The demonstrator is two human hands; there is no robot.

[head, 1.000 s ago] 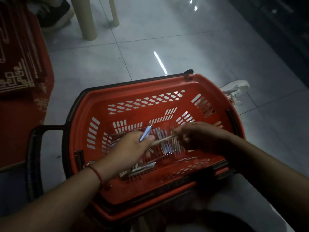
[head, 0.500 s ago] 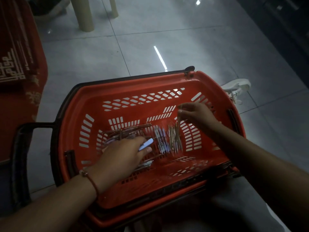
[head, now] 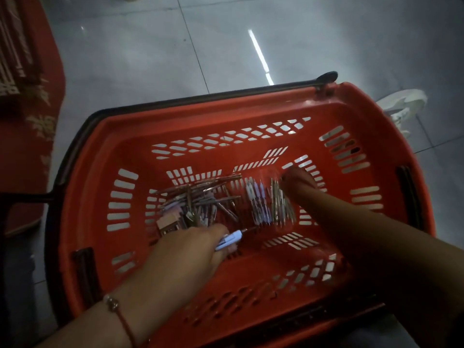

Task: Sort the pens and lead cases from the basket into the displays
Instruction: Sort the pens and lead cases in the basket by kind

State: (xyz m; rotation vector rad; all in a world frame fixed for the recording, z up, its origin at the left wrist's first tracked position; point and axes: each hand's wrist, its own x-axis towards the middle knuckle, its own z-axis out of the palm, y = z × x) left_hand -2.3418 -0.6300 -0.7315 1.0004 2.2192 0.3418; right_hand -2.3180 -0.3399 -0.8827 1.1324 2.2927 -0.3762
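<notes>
Grey tiled floor [head: 140, 59] carries an orange basket [head: 105, 151]; red patterned cloth [head: 27, 101] at far left, white shoe [head: 404, 104] at right. Loose pens [head: 208, 197] lie heaped at left of the basket floor — a neater row of pens [head: 266, 202] at right. Left hand [head: 190, 249] grips a pale blue pen [head: 229, 239]. Right hand [head: 300, 180] reaches to the row's far end, fingers curled — grip cannot be told.

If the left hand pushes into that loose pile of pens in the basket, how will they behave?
The loose pens are thin and round, so they would probably roll and scatter. They look stiff and light. Tips might catch in the basket floor slots.
</notes>
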